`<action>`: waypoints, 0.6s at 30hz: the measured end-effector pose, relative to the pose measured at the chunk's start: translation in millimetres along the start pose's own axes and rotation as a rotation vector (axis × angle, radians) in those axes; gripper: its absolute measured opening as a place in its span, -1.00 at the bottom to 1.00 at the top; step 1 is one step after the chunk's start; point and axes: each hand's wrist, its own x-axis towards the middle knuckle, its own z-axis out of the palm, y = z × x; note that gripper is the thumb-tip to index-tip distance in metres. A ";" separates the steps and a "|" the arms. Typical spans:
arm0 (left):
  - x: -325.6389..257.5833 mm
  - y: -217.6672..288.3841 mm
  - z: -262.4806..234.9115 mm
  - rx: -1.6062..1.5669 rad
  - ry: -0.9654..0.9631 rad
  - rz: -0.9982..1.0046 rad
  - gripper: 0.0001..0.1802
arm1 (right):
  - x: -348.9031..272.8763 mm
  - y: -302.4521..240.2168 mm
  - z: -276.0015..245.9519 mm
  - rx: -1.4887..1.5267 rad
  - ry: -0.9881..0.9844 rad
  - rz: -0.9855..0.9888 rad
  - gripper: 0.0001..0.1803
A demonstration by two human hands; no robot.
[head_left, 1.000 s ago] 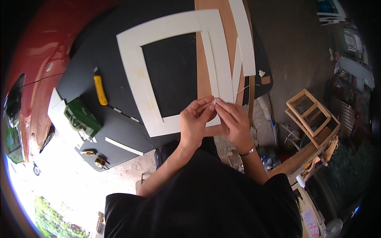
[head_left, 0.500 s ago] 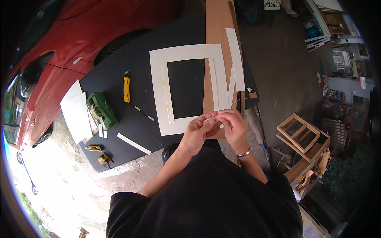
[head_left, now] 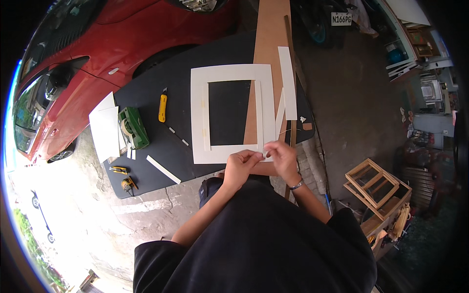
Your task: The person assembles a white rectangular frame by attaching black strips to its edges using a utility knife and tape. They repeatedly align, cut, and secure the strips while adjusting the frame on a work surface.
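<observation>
A white picture mat (head_left: 198, 112) with a rectangular opening lies on the black table, partly over a brown board (head_left: 271, 39). Thin white strips run along the sides of its opening. Over its near right corner, my left hand (head_left: 238, 170) is closed in a pinch with the fingertips toward the right. Whatever sits in that pinch is too small to make out. Just to its right, my right hand (head_left: 284, 158) has its fingers curled with the thumb and index tips close together. I cannot tell what it holds, if anything.
A green tape dispenser (head_left: 138, 132) stands left beside white sheets (head_left: 103, 132). Nearby are a yellow utility knife (head_left: 162, 107), a black-and-white stick (head_left: 179, 136), a white strip (head_left: 163, 169), a small cutter (head_left: 118, 170) and a tape measure (head_left: 127, 185). A longer white strip (head_left: 288, 83) lies right.
My hands, earlier together around a small thin pale piece, are now slightly apart and lower over the mat's near right corner. The whole view has shifted somewhat.
</observation>
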 end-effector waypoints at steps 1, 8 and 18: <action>0.9 -10.9 3.5 0.164 0.014 0.055 -0.76 | -6.1 18.1 -4.0 0.089 0.124 0.189 -0.86; -8.0 -28.5 -2.1 0.294 0.188 0.009 -0.76 | -14.5 149.9 -73.6 0.268 0.501 0.333 -0.84; 43.8 -11.7 67.6 -0.644 0.202 0.069 -0.81 | 32.8 -10.3 -25.0 -0.024 0.064 -0.254 -0.86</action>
